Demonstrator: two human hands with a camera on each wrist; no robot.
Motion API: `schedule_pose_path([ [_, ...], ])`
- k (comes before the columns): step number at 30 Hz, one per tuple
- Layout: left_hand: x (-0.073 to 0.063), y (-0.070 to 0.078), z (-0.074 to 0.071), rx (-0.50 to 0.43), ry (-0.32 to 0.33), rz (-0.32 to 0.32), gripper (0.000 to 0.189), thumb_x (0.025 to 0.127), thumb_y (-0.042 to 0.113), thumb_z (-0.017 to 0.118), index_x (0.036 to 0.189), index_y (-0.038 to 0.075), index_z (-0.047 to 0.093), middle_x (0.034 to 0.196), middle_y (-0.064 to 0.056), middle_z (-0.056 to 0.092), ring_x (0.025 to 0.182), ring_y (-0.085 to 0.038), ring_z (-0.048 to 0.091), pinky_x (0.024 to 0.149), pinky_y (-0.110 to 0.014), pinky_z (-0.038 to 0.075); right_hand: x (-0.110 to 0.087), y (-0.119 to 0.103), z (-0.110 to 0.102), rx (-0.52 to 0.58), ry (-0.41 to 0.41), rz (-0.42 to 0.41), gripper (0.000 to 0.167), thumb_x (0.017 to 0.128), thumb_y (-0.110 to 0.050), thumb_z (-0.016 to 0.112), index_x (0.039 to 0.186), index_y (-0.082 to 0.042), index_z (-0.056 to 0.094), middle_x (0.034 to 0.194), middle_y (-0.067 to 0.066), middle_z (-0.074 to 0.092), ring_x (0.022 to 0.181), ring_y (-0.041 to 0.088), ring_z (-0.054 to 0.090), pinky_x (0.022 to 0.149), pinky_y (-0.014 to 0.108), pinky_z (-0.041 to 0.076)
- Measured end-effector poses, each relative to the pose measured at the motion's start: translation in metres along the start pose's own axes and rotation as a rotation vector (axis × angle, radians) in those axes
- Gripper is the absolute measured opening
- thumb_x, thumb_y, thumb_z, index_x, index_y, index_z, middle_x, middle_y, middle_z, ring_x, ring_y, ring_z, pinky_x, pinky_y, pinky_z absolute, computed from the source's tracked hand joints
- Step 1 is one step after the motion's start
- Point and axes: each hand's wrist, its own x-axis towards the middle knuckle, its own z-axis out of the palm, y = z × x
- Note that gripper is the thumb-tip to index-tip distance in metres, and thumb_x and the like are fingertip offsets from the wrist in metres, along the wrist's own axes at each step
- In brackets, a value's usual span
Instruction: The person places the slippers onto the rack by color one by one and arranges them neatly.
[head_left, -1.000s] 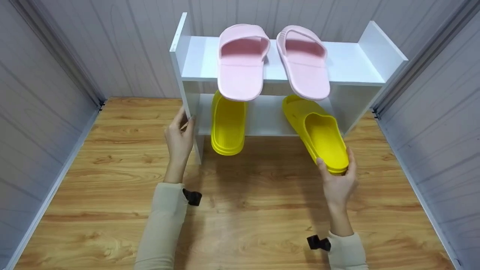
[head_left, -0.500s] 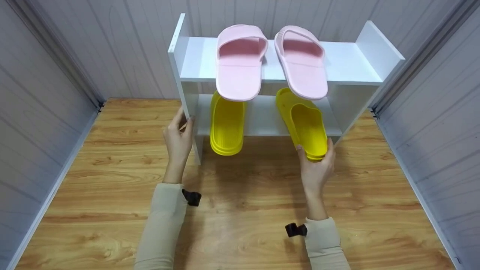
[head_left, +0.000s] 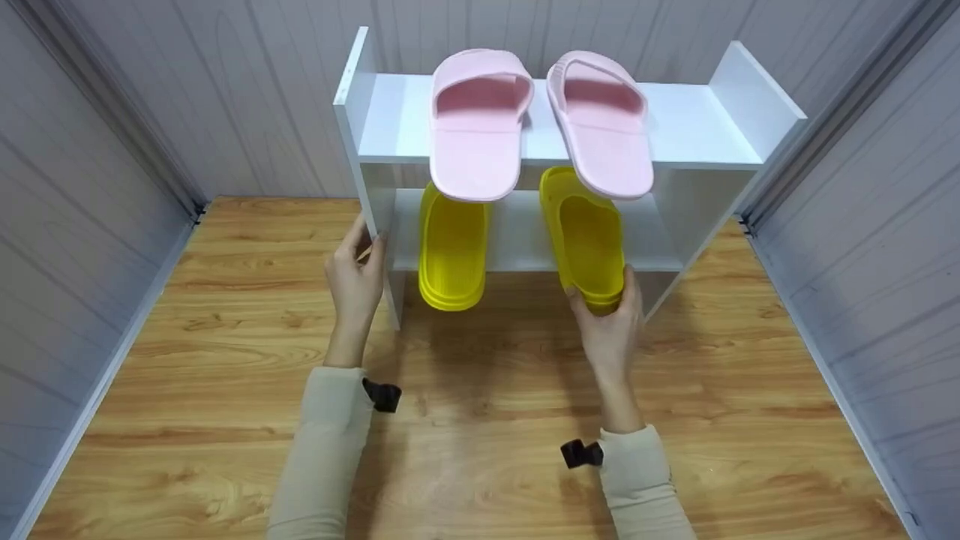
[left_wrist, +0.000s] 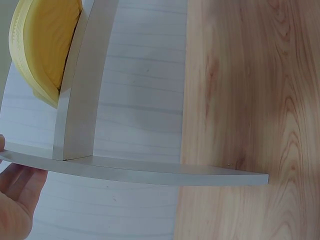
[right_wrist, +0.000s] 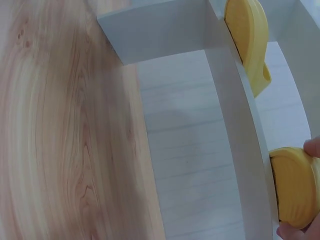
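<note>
My left hand (head_left: 354, 274) grips the left side panel of a white two-tier shoe rack (head_left: 690, 124), thumb on one face and fingers on the other. My right hand (head_left: 609, 330) holds a yellow slipper (head_left: 592, 244) by its heel, thumb and fingers on opposite sides. That slipper lies on the lower shelf with its heel jutting past the front edge; its toe is partly hidden by the shelf above. Left of it, a second yellow slipper (head_left: 454, 255) sits on the same shelf. In the right wrist view, fingertips (right_wrist: 312, 146) touch the yellow heel.
Two pink slippers, a left one (head_left: 478, 157) and a right one (head_left: 611, 150), stand on the top shelf with heels overhanging its front. Grey panelled walls (head_left: 97, 150) enclose the rack on three sides. Wood-look flooring (head_left: 465, 420) lies beneath and in front.
My right hand has carried the yellow slipper leftward and inward onto the lower shelf, turning it straighter. The left hand keeps its grip on the rack's side panel.
</note>
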Motion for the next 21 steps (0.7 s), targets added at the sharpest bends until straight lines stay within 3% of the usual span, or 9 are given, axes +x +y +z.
schedule_pose_path([
  [7, 0.000, 0.000, 0.000, 0.001, 0.004, 0.011, 0.034, 0.084, -0.002, 0.055, 0.118, -0.005, 0.053, 0.103, -0.025, 0.058, 0.091, -0.031, 0.058, 0.069, -0.037, 0.050, -0.001, -0.005, 0.008, -0.014, 0.002, -0.015, 0.077, 0.072, -0.037, 0.071, 0.130, 0.002, 0.037, 0.118, 0.016, 0.047, 0.103, 0.026, 0.046, 0.087, 0.043, 0.036],
  [16, 0.001, 0.000, 0.000, 0.003, 0.011, 0.016, 0.034, 0.083, -0.003, 0.056, 0.118, -0.006, 0.053, 0.105, -0.025, 0.057, 0.092, -0.032, 0.058, 0.069, -0.036, 0.050, -0.004, -0.008, 0.012, -0.001, 0.013, -0.015, 0.079, 0.070, -0.036, 0.073, 0.129, 0.002, 0.038, 0.117, 0.017, 0.047, 0.103, 0.027, 0.046, 0.087, 0.042, 0.036],
  [21, 0.001, -0.001, -0.001, -0.008, -0.016, 0.015, 0.034, 0.084, -0.004, 0.054, 0.118, -0.008, 0.052, 0.106, -0.026, 0.056, 0.094, -0.034, 0.056, 0.070, -0.037, 0.049, -0.004, -0.008, 0.013, 0.005, 0.012, -0.025, 0.079, 0.070, -0.036, 0.073, 0.129, 0.002, 0.038, 0.118, 0.018, 0.047, 0.103, 0.028, 0.047, 0.086, 0.043, 0.037],
])
